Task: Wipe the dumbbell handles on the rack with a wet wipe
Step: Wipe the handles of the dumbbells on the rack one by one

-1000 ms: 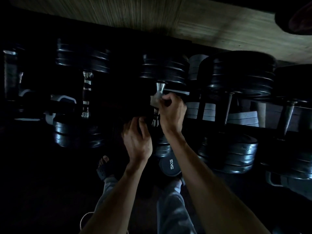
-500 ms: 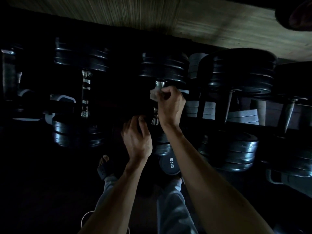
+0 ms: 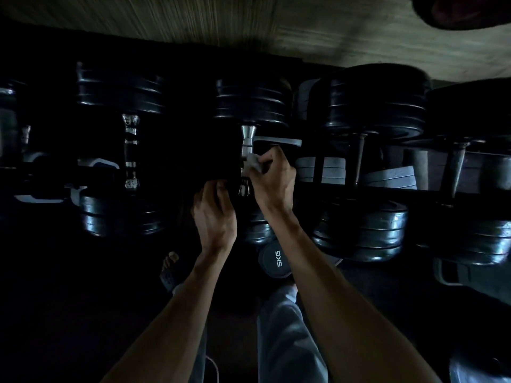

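Right hand [image 3: 272, 179] pinches a crumpled white wet wipe [image 3: 255, 165] against the shiny chrome handle [image 3: 247, 150] of the middle black plate dumbbell [image 3: 253, 102]; fingers curl round wipe and bar, about halfway down the handle. Left hand [image 3: 214, 214] sits just left of and below it, fingers curled at the dark edge beside the handle's lower end; too dark to tell whether it grips anything.

Room very dim. Striped wooden-looking floor [image 3: 249, 26] runs across the top of the view, lit pale toward the right. Below it the dark rack [image 3: 359, 189] is mostly lost in shadow; only a thin rail shows under the right-hand dumbbells.

Left to right: at far left a half-hidden dumbbell [image 3: 11, 111], cut by the edge. Next, a black plate dumbbell with knurled chrome handle [image 3: 130, 150], lying front to back, well apart from the hands. A pale curved bracket shape [image 3: 41, 199] shows low between these two, unclear what it is. Then the middle dumbbell under the wipe. Right of the hands, a flat grey bar [image 3: 279, 141] sticks out sideways, just above the right knuckles. Further right, grey stacked plates [image 3: 320, 167] sit behind two bigger black dumbbells with thin dull handles [image 3: 359, 158] [image 3: 456, 167].

Below the right wrist, a small round dumbbell end marked 5KG [image 3: 275, 262]. A sandalled foot [image 3: 169, 268] and pale grey trouser legs [image 3: 284, 335] fill bottom centre. Forearms cross the lower frame and hide the near end of the middle dumbbell.
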A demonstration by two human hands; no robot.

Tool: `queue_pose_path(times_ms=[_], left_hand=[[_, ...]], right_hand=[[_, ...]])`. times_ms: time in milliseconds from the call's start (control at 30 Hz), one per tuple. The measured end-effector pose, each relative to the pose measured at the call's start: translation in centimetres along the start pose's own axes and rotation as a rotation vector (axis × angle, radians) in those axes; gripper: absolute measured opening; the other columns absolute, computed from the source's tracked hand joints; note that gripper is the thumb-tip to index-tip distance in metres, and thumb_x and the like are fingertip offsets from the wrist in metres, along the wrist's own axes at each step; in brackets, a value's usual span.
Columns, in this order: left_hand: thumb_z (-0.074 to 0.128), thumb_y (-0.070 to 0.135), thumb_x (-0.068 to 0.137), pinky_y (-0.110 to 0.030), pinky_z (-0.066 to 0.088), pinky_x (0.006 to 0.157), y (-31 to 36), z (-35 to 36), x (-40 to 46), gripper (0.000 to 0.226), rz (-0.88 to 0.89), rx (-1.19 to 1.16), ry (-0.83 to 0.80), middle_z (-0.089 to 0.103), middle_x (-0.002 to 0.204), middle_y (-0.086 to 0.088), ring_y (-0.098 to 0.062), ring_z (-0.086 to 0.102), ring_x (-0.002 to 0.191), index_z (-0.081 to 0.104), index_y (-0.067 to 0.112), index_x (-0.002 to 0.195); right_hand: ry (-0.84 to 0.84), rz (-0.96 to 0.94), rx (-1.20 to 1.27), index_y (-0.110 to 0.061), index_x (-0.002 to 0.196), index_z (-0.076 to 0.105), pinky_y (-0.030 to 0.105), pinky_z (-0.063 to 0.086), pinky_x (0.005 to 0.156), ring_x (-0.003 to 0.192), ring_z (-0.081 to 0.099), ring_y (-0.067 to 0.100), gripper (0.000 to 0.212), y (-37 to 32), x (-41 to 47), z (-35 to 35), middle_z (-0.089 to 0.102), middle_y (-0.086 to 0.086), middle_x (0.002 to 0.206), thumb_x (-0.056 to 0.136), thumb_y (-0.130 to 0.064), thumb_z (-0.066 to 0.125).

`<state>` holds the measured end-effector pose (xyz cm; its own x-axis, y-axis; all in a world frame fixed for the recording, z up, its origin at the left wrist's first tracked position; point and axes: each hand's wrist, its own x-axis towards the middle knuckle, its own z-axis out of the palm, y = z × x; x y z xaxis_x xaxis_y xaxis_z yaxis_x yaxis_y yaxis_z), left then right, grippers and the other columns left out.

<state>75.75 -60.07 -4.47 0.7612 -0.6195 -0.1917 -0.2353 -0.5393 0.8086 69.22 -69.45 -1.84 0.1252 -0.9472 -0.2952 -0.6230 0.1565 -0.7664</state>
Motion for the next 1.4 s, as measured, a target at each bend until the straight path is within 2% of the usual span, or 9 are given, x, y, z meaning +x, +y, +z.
queue_pose_path(times_ms=[200, 300, 467, 567, 833, 900, 967, 1167, 1400], left_hand=[[0.041, 0.026, 0.098, -0.043, 0.042, 0.097, 3.1, 0.5, -2.3, 0.029, 0.057, 0.22, 0.029, 0.067, 0.101, 0.0, -0.023, 0.058, 0.101, 0.066, 0.017, 0.107], [0.043, 0.025, 0.097, -0.037, 0.036, 0.099, 5.9, 3.2, -5.0, 0.026, 0.179, 0.267, 0.026, 0.066, 0.103, 0.001, -0.021, 0.057, 0.104, 0.066, 0.018, 0.109], [0.04, 0.027, 0.098, -0.04, 0.045, 0.093, 9.2, 9.4, -8.5, 0.03, 0.131, 0.117, -0.067, 0.064, 0.105, -0.001, -0.021, 0.057, 0.101, 0.065, 0.016, 0.111], [0.041, 0.024, 0.098, -0.042, 0.047, 0.089, 10.6, 12.3, -9.4, 0.029, 0.07, 0.031, -0.097, 0.062, 0.106, -0.002, -0.019, 0.055, 0.098, 0.065, 0.015, 0.11], [0.035, 0.039, 0.091, -0.029, 0.043, 0.084, 11.1, 13.7, -9.5, 0.04, -0.095, -0.105, -0.041, 0.056, 0.101, 0.01, -0.013, 0.054, 0.096, 0.066, 0.017, 0.105], [0.033, 0.04, 0.092, -0.032, 0.045, 0.084, 10.9, 13.6, -9.6, 0.042, -0.096, -0.088, -0.056, 0.06, 0.104, 0.005, -0.016, 0.056, 0.097, 0.066, 0.017, 0.105], [0.032, 0.041, 0.092, -0.035, 0.046, 0.085, 10.7, 13.6, -9.5, 0.043, -0.085, -0.085, -0.06, 0.062, 0.105, 0.001, -0.017, 0.056, 0.097, 0.065, 0.018, 0.105], [0.032, 0.041, 0.094, -0.041, 0.048, 0.089, 10.7, 13.7, -9.4, 0.042, -0.097, -0.083, -0.056, 0.065, 0.105, 0.002, -0.016, 0.057, 0.1, 0.065, 0.018, 0.106], [0.037, 0.031, 0.098, -0.042, 0.048, 0.088, 11.1, 13.8, -9.7, 0.03, -0.099, -0.098, -0.042, 0.063, 0.097, 0.009, -0.016, 0.059, 0.095, 0.064, 0.018, 0.1]], right_hand=[[0.039, -0.007, 0.069, -0.013, 0.099, 0.062, 0.011, 0.047, 0.052, 0.066, 0.063, 0.002, 0.023, 0.7, -1.3, -6.0, 0.067, -0.006, 0.081, 0.087, -0.028, 0.076], [0.093, -0.031, 0.057, -0.015, 0.101, 0.064, 0.01, 0.048, 0.058, 0.071, 0.064, 0.001, 0.025, 1.9, -1.3, -10.6, 0.068, -0.009, 0.083, 0.085, -0.026, 0.079], [0.132, -0.002, 0.041, -0.016, 0.099, 0.065, 0.02, 0.055, 0.07, 0.079, 0.066, 0.002, 0.023, 4.8, 0.1, -17.5, 0.066, -0.014, 0.084, 0.083, -0.022, 0.079], [0.131, 0.035, 0.009, -0.016, 0.101, 0.064, 0.01, 0.05, 0.062, 0.075, 0.063, -0.001, 0.023, 6.1, 1.4, -19.4, 0.064, -0.014, 0.082, 0.084, -0.023, 0.078], [0.095, 0.189, -0.125, -0.014, 0.111, 0.067, 0.011, 0.04, 0.042, 0.067, 0.063, 0.01, 0.028, 8.6, 4.2, -19.2, 0.066, -0.001, 0.083, 0.089, -0.03, 0.072], [0.052, 0.202, -0.172, -0.015, 0.102, 0.071, 0.016, 0.043, 0.045, 0.074, 0.066, 0.015, 0.028, 8.8, 4.3, -18.9, 0.07, 0.002, 0.089, 0.087, -0.039, 0.073], [-0.004, 0.187, -0.222, -0.012, 0.078, 0.067, 0.022, 0.04, 0.041, 0.064, 0.061, 0.015, 0.035, 8.8, 4.3, -18.7, 0.064, 0.0, 0.074, 0.085, -0.046, 0.073], [-0.076, 0.188, -0.204, -0.013, 0.053, 0.045, 0.017, 0.023, 0.031, 0.04, 0.036, 0.006, 0.049, 7.6, 5.3, -19.1, 0.041, -0.005, 0.052, 0.093, -0.03, 0.068], [-0.234, 0.22, -0.273, -0.011, 0.065, 0.049, 0.02, 0.031, 0.036, 0.052, 0.047, 0.012, 0.037, 9.1, 6.1, -18.9, 0.053, 0.005, 0.071, 0.091, -0.026, 0.07]])
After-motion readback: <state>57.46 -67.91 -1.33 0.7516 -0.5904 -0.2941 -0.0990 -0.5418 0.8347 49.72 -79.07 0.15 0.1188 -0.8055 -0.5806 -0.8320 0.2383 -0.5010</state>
